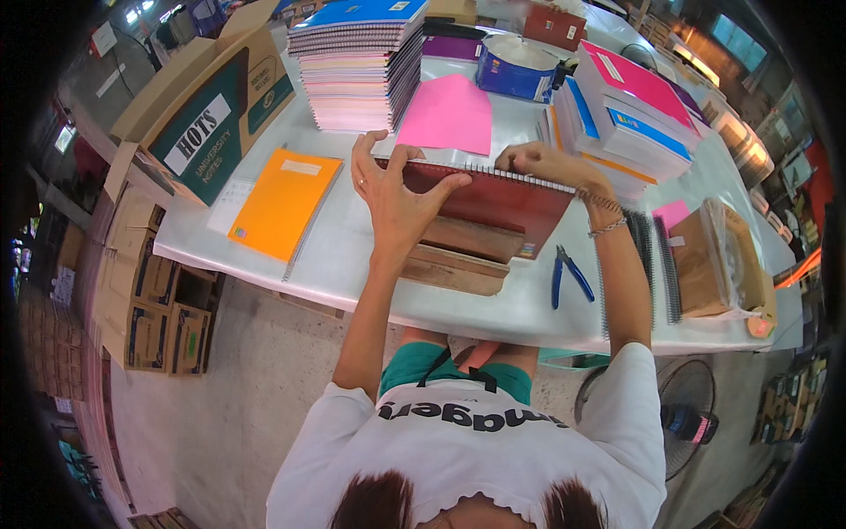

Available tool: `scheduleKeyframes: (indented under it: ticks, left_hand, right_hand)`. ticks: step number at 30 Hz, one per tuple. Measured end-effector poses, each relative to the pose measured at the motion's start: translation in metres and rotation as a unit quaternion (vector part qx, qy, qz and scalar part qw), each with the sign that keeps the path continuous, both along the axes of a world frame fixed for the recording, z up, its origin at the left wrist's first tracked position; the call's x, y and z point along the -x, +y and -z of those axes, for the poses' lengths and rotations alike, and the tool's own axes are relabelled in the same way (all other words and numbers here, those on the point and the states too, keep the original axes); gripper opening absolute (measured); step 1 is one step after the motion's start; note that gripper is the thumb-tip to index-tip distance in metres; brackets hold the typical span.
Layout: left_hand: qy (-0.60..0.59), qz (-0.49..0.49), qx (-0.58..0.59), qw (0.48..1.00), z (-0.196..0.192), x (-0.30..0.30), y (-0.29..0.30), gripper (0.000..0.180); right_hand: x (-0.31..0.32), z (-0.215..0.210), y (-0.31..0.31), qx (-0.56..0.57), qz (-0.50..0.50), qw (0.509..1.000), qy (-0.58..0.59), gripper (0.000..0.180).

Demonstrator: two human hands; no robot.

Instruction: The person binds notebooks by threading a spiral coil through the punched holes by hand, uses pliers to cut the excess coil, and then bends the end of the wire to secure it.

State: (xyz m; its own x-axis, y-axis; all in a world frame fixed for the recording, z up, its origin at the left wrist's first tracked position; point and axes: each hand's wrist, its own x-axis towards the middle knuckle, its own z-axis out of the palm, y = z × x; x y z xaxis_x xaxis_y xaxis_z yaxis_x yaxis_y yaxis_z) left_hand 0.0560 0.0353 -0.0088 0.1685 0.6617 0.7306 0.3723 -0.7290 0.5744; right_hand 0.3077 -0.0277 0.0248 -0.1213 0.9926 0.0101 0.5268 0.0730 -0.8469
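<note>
A dark red notebook point(493, 204) stands on its long side, leaning in a wooden block stand point(458, 264) near the table's front edge. Along its top edge runs a spiral coil point(533, 180). My left hand point(395, 189) grips the notebook's upper left part, thumb on the near cover and the other fingers spread at the top edge and behind. Behind the coil, my right hand point(551, 163) is closed with its fingers curled at the top edge; what they pinch is hidden. Blue-handled cutting pliers point(571, 275) lie right of the stand.
An orange notebook point(286, 203) lies left, beside a large carton point(207, 115). Beyond my hands are a tall notebook stack point(357, 75), a pink sheet point(448, 115) and a blue packet point(518, 66). At right stand book stacks point(634, 110), loose black coils point(639, 256) and an open box point(709, 264).
</note>
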Motion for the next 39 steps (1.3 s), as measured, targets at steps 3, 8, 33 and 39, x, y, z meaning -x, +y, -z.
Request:
scheduleKeyframes:
  ticks: [3, 8, 33, 39]
  left_hand:
    - [0.025, 0.006, -0.038, 0.999, 0.000, 0.000, 0.002, 0.055]
    - [0.071, 0.016, -0.027, 0.997, -0.005, 0.001, -0.001, 0.055]
    - [0.094, 0.063, -0.082, 0.990, -0.007, -0.004, -0.005, 0.041]
    - [0.115, 0.073, -0.039, 0.990, -0.007, -0.007, -0.006, 0.041]
  right_hand:
    - [-0.015, 0.010, -0.005, 0.040, 0.080, 0.981, 0.174, 0.059]
    - [0.009, 0.004, -0.021, 0.020, 0.034, 0.958, 0.285, 0.061]
    - [0.005, -0.002, -0.035, -0.041, 0.000, 0.975, 0.217, 0.076]
    - [-0.034, 0.038, -0.001, 0.086, 0.076, 0.993, -0.002, 0.041]
